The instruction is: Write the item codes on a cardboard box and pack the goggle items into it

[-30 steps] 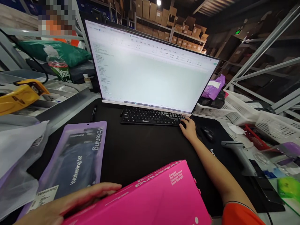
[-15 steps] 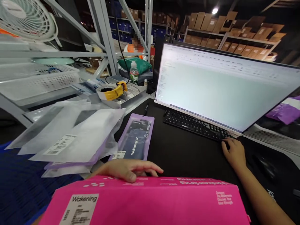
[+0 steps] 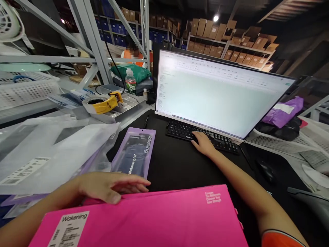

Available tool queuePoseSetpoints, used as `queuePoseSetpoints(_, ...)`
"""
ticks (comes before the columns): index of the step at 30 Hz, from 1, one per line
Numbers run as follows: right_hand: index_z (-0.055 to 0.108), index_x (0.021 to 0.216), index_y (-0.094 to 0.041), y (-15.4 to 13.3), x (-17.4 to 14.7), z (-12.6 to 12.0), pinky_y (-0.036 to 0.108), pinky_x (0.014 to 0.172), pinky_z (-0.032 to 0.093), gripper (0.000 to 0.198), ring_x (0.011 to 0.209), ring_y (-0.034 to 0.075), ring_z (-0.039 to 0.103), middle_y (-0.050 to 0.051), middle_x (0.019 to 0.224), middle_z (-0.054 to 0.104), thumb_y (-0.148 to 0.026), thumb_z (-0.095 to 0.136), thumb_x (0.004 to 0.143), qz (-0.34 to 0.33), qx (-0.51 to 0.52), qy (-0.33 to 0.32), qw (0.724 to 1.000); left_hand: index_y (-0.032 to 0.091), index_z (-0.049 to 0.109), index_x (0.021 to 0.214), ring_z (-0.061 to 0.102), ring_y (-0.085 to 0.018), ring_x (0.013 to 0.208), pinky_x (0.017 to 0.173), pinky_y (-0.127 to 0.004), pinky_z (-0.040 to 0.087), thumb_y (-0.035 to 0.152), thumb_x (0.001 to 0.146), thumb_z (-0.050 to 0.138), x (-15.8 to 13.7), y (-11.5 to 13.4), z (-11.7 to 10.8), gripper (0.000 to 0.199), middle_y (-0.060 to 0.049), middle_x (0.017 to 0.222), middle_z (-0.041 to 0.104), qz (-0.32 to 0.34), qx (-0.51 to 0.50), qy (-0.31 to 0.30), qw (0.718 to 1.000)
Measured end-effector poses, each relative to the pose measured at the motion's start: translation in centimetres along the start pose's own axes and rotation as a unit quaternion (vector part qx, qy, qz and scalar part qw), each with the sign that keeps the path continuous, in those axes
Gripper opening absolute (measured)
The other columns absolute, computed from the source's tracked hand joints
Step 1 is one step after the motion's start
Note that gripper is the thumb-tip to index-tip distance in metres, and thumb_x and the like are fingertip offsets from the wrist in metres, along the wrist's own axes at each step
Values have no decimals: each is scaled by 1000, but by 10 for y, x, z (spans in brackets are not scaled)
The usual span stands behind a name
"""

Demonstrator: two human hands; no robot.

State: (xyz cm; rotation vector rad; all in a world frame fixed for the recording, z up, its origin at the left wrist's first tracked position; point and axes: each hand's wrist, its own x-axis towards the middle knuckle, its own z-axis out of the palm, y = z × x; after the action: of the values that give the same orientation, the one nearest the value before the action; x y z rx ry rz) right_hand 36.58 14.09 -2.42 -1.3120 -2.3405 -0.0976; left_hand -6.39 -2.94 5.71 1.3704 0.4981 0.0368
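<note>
A bright pink box printed "Wakening", with a white barcode label at its left, fills the bottom of the view. My left hand rests over its upper edge, thumb against the box and the other fingers stretched out past it. Over at the black keyboard, my right hand touches the keys with fingers extended and holds nothing. Beyond the left hand lies a flat purple-edged pouch with a dark window, also marked "Wakening".
A lit monitor stands behind the keyboard. Frosted plastic bags are piled at left, near a yellow tape dispenser. A mouse and a grey-black device sit at right. A person is in the background.
My right hand has moved left along the keyboard, from its right end to its middle. The camera has turned right. My left hand remains on the box, whose top face is now less visible.
</note>
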Motion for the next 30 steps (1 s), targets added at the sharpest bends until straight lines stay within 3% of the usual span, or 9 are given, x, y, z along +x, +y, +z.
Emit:
queuePoseSetpoints(4,53,145,-8,0,31,16,51,120,37,54,137,31,49,19,144,55,-34,50,97,12,45,-8,999,23,46,155,42,-31,146,121,-34,32,60,82,75,-11,1,4,87,-6,158,46,-18,30,4,999)
queuePoseSetpoints(9,53,140,-13,1,51,22,48,119,39,46,133,26,52,15,141,58,-25,43,98,0,114,-12,993,24,59,147,54,-33,136,112,-31,43,64,74,78,-22,-1,12,85,-3,148,58,-58,48,99,992)
queuePoseSetpoints(14,55,138,-12,-14,62,25,48,117,40,44,131,28,52,15,139,59,-26,45,98,-15,95,-27,995,27,66,139,58,-29,132,109,-25,44,55,71,83,-31,-3,17,76,0,142,63,-80,83,160,980)
queuePoseSetpoints(17,54,140,-8,-23,67,28,50,117,39,47,131,30,52,17,139,58,-27,46,97,-19,71,-13,997,26,70,134,58,-30,131,110,-28,45,56,69,84,-32,-5,17,73,0,140,64,-64,74,182,978)
queuePoseSetpoints(23,55,138,-9,-27,79,32,48,116,40,45,130,29,52,15,135,62,-28,45,98,-39,83,-8,996,27,61,143,50,-29,140,118,-34,37,52,84,75,-27,-13,5,66,0,150,55,-21,76,98,992)
queuePoseSetpoints(28,55,138,-10,-29,74,30,45,116,39,44,128,26,53,12,126,66,-26,40,100,-37,115,12,993,27,61,143,49,-29,141,118,-32,36,51,87,72,-26,-24,1,63,-1,150,56,-8,79,105,991)
queuePoseSetpoints(30,62,134,-13,-34,66,30,46,117,38,42,130,28,50,13,130,63,-28,41,101,-52,83,25,995,27,61,144,49,-28,141,118,-32,36,51,87,71,-27,-26,1,62,-1,151,55,-9,88,106,990)
